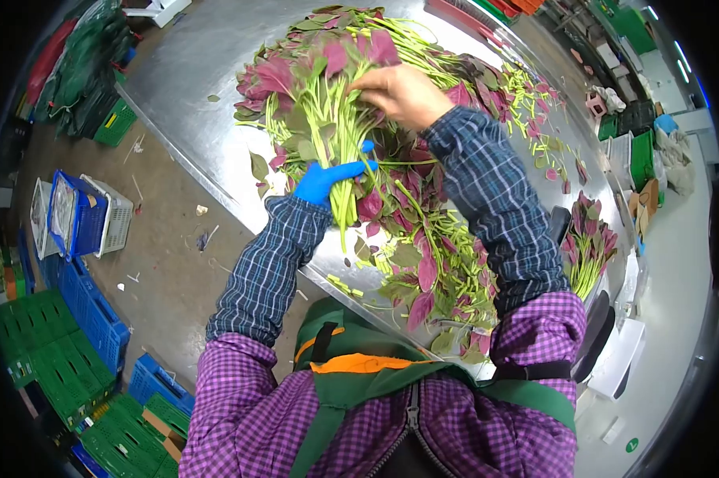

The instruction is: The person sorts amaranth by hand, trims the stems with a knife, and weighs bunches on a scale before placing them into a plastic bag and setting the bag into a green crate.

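Bunching step, it seems: left hand [326,180] clenches the bunch [320,111] by its stems, right hand [401,93] grasps leaves atop; next, probably tidying stems over the surface [192,88]

Leafy stalks [423,239] lie heaped on the steel table [192,72]. Crates [73,319] stand on the floor left of it, a second bunch [586,247] lies at its right
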Tool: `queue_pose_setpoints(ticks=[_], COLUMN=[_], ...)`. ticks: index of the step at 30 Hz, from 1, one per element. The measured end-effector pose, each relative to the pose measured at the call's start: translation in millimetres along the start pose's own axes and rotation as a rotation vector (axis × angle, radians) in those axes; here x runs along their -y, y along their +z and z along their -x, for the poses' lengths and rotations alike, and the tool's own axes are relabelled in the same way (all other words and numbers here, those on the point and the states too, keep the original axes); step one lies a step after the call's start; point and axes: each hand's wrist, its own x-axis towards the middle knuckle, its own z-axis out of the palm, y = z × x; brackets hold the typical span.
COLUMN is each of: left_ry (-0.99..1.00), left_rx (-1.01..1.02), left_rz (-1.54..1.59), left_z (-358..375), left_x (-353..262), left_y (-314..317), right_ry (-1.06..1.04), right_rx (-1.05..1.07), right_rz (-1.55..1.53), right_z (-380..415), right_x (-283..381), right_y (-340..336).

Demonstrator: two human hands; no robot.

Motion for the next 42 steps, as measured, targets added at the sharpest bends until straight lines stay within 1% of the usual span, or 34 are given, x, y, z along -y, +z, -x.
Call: queue_pose_setpoints(ticks=[1, 3, 4, 6, 7, 8, 10, 11, 12, 14, 16, 18, 19, 20, 21, 22, 24, 25, 26, 27, 28, 30, 31, 32, 34, 35, 36, 37, 38, 39, 40, 41, 42], left_ry=[-0.004, -0.078, -0.082, -0.034, -0.072, -0.074, -0.036, 0.005, 0.023, 0.099, 0.097, 0.149, 0.161, 0.13, 0.086, 0.042, -0.03, -0.01, -0.042, -0.049, -0.052, -0.074, -0.102, -0.098, 0.027, 0.073, 0.083, 0.099, 0.113, 0.072, 0.075, 0.078, 0.08], left_rx=[0.004, 0.064, 0.064, 0.009, 0.017, 0.02, -0.048, 0.05, 0.046, 0.001, 0.023, -0.059, -0.032, -0.144, -0.154, -0.164, -0.086, -0.075, -0.174, -0.192, -0.211, -0.226, -0.232, -0.237, -0.3, -0.276, -0.282, -0.238, -0.195, -0.162, -0.167, -0.132, -0.095], left_rz=[-0.002, 0.108, 0.108, 0.213, 0.122, 0.12, 0.034, 0.233, 0.339, 0.364, 0.396, 0.392, 0.457, 0.404, 0.414, 0.425, 0.562, 0.535, 0.528, 0.455, 0.381, 0.364, 0.347, 0.347, 0.255, 0.193, 0.194, 0.226, 0.257, 0.284, 0.282, 0.3, 0.318], left_z=[0.8, 8.1, 11.6, 16.3, 13.8, 15.0, 21.8, 26.9, 31.1, 38.6, 39.5, 43.0, 45.0, 51.7, 54.5, 56.2, 57.2, 57.2, 56.5, 56.9, 57.4, 60.6, 61.8, 63.5, 66.9, 73.3, 77.0, 84.6, 91.8, 95.6, 96.3, 95.2, 93.7], left_x=[4.2, 11.3, 15.6, 22.0, 24.8, 23.4, 11.9, 4.2, -2.4, -11.2, -1.2, 28.6, 37.6, 46.3, 55.1, 64.4, 78.2, 79.6, 79.8, 78.1, 75.8, 73.0, 71.8, 72.7, 72.1, 60.8, 48.1, 38.6, 32.6, 28.5, 30.5, 36.6, 44.0], left_y=[-2.1, -6.2, -4.3, 1.9, -6.3, -13.0, -21.6, -26.3, -27.8, -19.1, -26.1, -42.3, -35.2, -28.5, -25.5, -24.7, -23.4, -16.9, -8.2, -3.8, -3.0, -9.4, -11.8, -12.3, -10.7, -4.6, 0.4, 5.1, 8.1, 8.9, 7.3, 4.9, 2.7], right_ry=[0.021, 0.085, 0.088, 0.153, 0.137, 0.139, 0.139, 0.188, 0.269, 0.2, 0.203, 0.203, 0.254, 0.304, 0.341, 0.339, 0.483, 0.431, 0.378, 0.362, 0.369, 0.488, 0.668, 0.692, 0.544, 0.515, 0.533, 0.515, 0.471, 0.486, 0.527, 0.489, 0.388], right_rx=[-0.007, -0.009, -0.009, -0.005, -0.006, -0.008, -0.327, -0.212, -0.005, 0.14, 0.119, 0.095, 0.047, -0.002, -0.042, -0.04, -0.06, -0.02, 0.021, 0.119, 0.082, -0.066, -0.098, -0.12, -0.142, -0.163, -0.178, -0.247, -0.382, -0.51, -0.619, -0.732, -0.853], right_rz=[-0.02, -0.009, -0.011, -0.006, 0.001, 0.002, 0.05, 0.082, 0.142, 0.404, 0.447, 0.489, 0.417, 0.344, 0.315, 0.312, -0.005, -0.027, -0.049, -0.132, -0.158, -0.257, -0.114, -0.001, 0.099, 0.083, 0.108, 0.144, 0.077, -0.028, -0.059, -0.167, -0.192], right_z=[6.8, 19.8, 24.2, 31.3, 31.8, 36.7, 50.9, 65.4, 76.9, 103.4, 114.0, 117.6, 118.0, 118.1, 118.5, 121.1, 126.2, 131.5, 137.9, 141.8, 141.3, 136.3, 130.8, 131.0, 144.4, 146.8, 144.1, 140.6, 134.0, 128.0, 122.6, 116.7, 114.4], right_x=[-0.9, -1.7, -2.9, -5.3, -7.3, -9.9, -3.1, -4.6, -3.2, -8.4, -18.0, -20.5, -12.7, -4.0, 7.6, 18.9, 45.6, 59.4, 72.4, 84.0, 90.8, 76.2, 79.0, 69.1, 31.1, 26.0, 30.7, 40.7, 56.6, 72.1, 92.5, 112.5, 123.5], right_y=[4.2, 14.4, 18.8, 25.0, 26.8, 26.1, 19.7, 16.0, 15.0, 31.7, 47.4, 50.2, 45.2, 40.1, 36.0, 39.5, 50.4, 62.8, 74.5, 76.0, 76.3, 69.9, 57.1, 62.2, 92.7, 92.4, 80.1, 59.0, 31.7, 6.2, -18.8, -39.5, -48.4])
